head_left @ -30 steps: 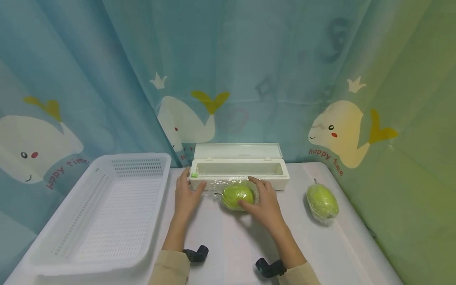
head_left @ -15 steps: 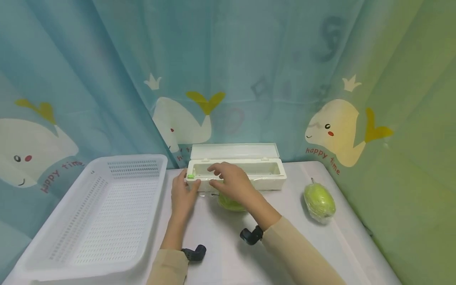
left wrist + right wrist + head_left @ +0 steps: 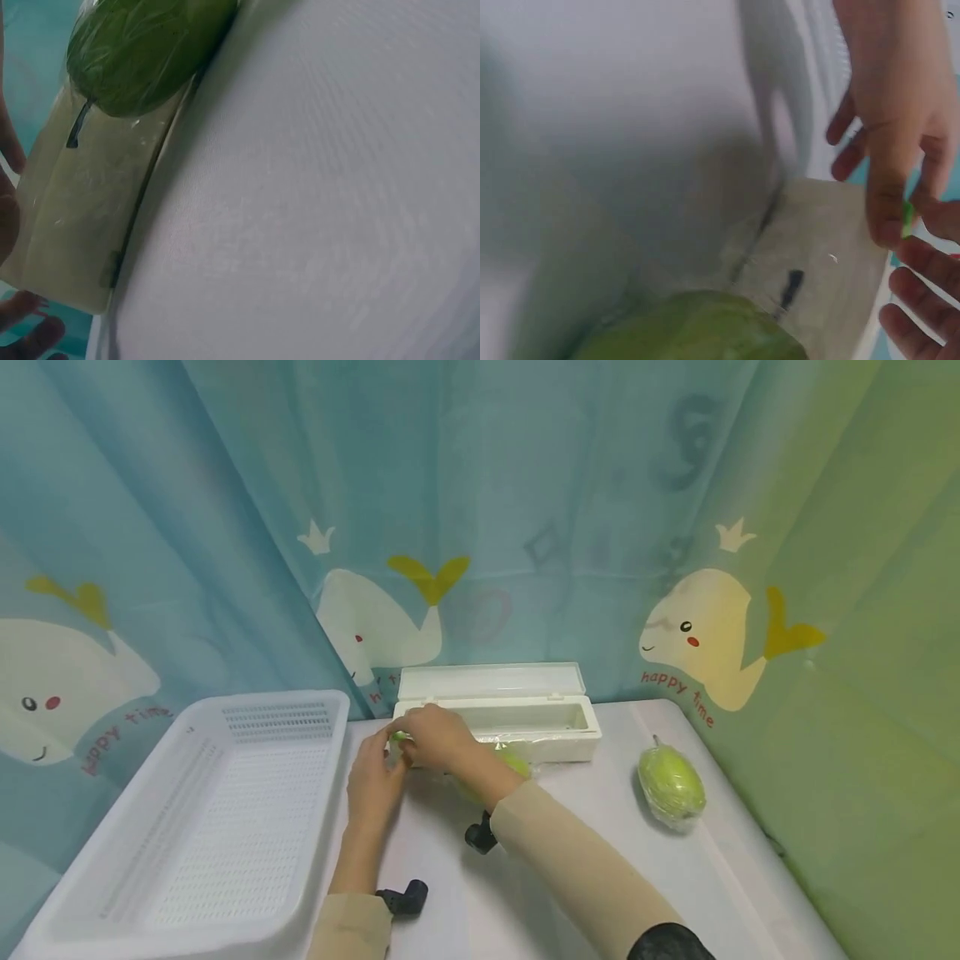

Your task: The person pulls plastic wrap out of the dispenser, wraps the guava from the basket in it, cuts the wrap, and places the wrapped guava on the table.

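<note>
A white cling film dispenser (image 3: 558, 748) stands at the back of the table with its lid raised. My left hand (image 3: 372, 789) holds its left end, with the thumb at the front edge. My right hand (image 3: 435, 735) reaches across to that same end, where its thumb and forefinger pinch the small green slide cutter (image 3: 907, 217). Film runs from the dispenser over a green fruit with a stem (image 3: 142, 56), which lies right in front of it. In the head view my right wrist partly covers this fruit.
To the right lies a second green fruit (image 3: 671, 783) wrapped in film. A large white perforated basket (image 3: 341, 777) takes up the left side of the table. Behind the dispenser hangs a blue curtain (image 3: 510, 527) with whale prints.
My right hand has left the front fruit and moved left across the dispenser to its left end. My left hand stays at that end. The fruits have not visibly moved.
</note>
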A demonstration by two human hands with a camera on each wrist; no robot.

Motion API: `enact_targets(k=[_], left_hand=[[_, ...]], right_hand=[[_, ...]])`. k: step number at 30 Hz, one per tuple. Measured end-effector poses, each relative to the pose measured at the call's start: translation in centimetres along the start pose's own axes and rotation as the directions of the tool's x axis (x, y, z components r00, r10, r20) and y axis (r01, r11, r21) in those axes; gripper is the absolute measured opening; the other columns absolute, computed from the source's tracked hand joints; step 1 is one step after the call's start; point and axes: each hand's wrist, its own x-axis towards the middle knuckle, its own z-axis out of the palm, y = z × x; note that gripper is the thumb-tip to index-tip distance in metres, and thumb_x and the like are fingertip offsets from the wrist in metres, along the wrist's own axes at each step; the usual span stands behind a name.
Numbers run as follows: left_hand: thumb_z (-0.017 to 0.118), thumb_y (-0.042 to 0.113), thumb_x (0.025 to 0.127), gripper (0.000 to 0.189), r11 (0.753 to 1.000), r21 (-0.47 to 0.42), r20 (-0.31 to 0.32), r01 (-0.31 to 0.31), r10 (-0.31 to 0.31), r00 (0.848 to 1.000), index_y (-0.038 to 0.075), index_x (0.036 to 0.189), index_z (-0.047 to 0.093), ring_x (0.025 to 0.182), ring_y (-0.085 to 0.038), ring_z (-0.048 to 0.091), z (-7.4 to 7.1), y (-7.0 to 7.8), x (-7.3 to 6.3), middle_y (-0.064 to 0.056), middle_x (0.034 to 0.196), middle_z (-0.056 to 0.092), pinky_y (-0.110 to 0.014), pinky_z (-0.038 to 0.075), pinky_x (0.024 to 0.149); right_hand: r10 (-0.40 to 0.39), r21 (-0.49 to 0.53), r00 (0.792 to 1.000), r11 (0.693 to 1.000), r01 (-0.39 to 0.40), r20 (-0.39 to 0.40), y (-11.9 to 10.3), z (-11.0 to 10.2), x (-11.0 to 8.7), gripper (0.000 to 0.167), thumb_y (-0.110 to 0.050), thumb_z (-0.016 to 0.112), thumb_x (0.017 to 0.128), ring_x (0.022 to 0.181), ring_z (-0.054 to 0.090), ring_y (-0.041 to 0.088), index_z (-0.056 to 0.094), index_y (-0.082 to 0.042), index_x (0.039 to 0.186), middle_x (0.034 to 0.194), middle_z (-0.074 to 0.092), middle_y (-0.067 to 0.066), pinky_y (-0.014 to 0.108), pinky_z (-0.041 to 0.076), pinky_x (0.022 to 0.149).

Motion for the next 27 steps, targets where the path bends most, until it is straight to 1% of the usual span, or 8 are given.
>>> enact_targets(k=[3, 6, 10, 12, 17, 19, 23, 27], left_hand=[[0.072, 0.028, 0.091, 0.054, 1.0, 0.022, -0.014, -0.008, 0.008, 1.0, 0.014, 0.14, 0.055, 0.12, -0.04, 0.056, -0.2, -0.2, -0.1, -0.018, 0.135, 0.056, -0.061, 0.049, 0.091], [0.074, 0.028, 0.09, 0.054, 0.999, 0.037, -0.018, -0.009, 0.009, 1.0, 0.017, 0.14, 0.055, 0.122, -0.041, 0.054, -0.2, -0.3, 0.0, -0.018, 0.135, 0.056, -0.062, 0.046, 0.095], [0.076, 0.029, 0.088, 0.054, 0.999, 0.04, -0.027, -0.019, 0.02, 0.999, 0.019, 0.138, 0.057, 0.125, -0.041, 0.051, -0.2, -0.5, 0.1, -0.016, 0.137, 0.056, -0.061, 0.044, 0.099], [0.077, 0.03, 0.087, 0.055, 0.999, 0.039, -0.036, -0.035, 0.037, 0.999, 0.019, 0.137, 0.058, 0.126, -0.041, 0.05, -0.3, -0.6, 0.1, -0.015, 0.137, 0.057, -0.06, 0.043, 0.1], [0.078, 0.029, 0.087, 0.053, 0.995, 0.049, -0.065, -0.082, 0.085, 0.994, 0.014, 0.134, 0.06, 0.123, -0.041, 0.052, 0.0, -0.6, 0.2, -0.016, 0.134, 0.059, -0.057, 0.043, 0.101], [0.078, 0.029, 0.087, 0.052, 0.995, 0.048, -0.067, -0.09, 0.093, 0.993, 0.014, 0.134, 0.06, 0.122, -0.04, 0.054, 0.1, -0.6, 0.2, -0.016, 0.132, 0.062, -0.056, 0.043, 0.102], [0.076, 0.027, 0.089, 0.05, 0.997, 0.0, -0.055, -0.075, 0.075, 0.996, 0.014, 0.134, 0.06, 0.121, -0.038, 0.059, 0.2, -0.6, 0.3, -0.013, 0.132, 0.064, -0.056, 0.045, 0.101], [0.074, 0.025, 0.091, 0.049, 0.991, -0.133, -0.032, -0.018, 0.014, 0.999, 0.017, 0.137, 0.058, 0.113, -0.035, 0.066, 0.4, -0.8, 0.4, -0.01, 0.136, 0.062, -0.05, 0.052, 0.096]], right_hand=[[0.009, -0.034, 1.0, 0.999, -0.01, -0.023, -0.4, 0.4, 0.2, 0.023, -0.025, 0.064, 0.097, 0.085, 0.062, 0.013, 0.074, -0.028, 0.117, 0.096, 0.07, -0.007, 0.027, 0.051, 0.066], [0.016, -0.059, 0.998, 0.998, -0.02, -0.061, -0.6, 0.6, 0.4, 0.017, -0.025, 0.065, 0.096, 0.083, 0.061, 0.012, 0.077, -0.026, 0.108, 0.091, 0.07, -0.008, 0.026, 0.052, 0.065], [0.034, -0.07, 0.997, 0.997, -0.039, -0.072, -0.6, 0.9, 0.7, 0.011, -0.022, 0.068, 0.092, 0.08, 0.058, 0.011, 0.077, -0.023, 0.099, 0.088, 0.071, -0.009, 0.025, 0.05, 0.063], [0.053, -0.065, 0.996, 0.996, -0.057, -0.071, -0.6, 1.0, 0.8, 0.011, -0.022, 0.07, 0.091, 0.082, 0.059, 0.012, 0.076, -0.022, 0.101, 0.09, 0.072, -0.009, 0.026, 0.05, 0.064], [0.092, -0.044, 0.992, 0.994, -0.097, -0.089, -0.5, 1.2, 0.7, 0.019, -0.021, 0.072, 0.092, 0.088, 0.061, 0.013, 0.077, -0.024, 0.11, 0.1, 0.075, -0.008, 0.027, 0.053, 0.07], [0.095, -0.04, 0.99, 0.994, -0.1, -0.103, -0.4, 1.2, 0.6, 0.019, -0.02, 0.072, 0.092, 0.088, 0.06, 0.013, 0.078, -0.024, 0.11, 0.099, 0.075, -0.009, 0.028, 0.053, 0.07], [0.09, -0.035, 0.987, 0.995, -0.095, -0.135, -0.3, 1.3, 0.5, 0.015, -0.019, 0.07, 0.094, 0.086, 0.061, 0.013, 0.079, -0.024, 0.105, 0.095, 0.075, -0.009, 0.028, 0.053, 0.069], [0.091, -0.04, 0.987, 0.994, -0.097, -0.133, -0.1, 1.2, 0.4, 0.014, -0.017, 0.069, 0.093, 0.087, 0.064, 0.014, 0.079, -0.024, 0.101, 0.096, 0.076, -0.009, 0.029, 0.055, 0.069]])
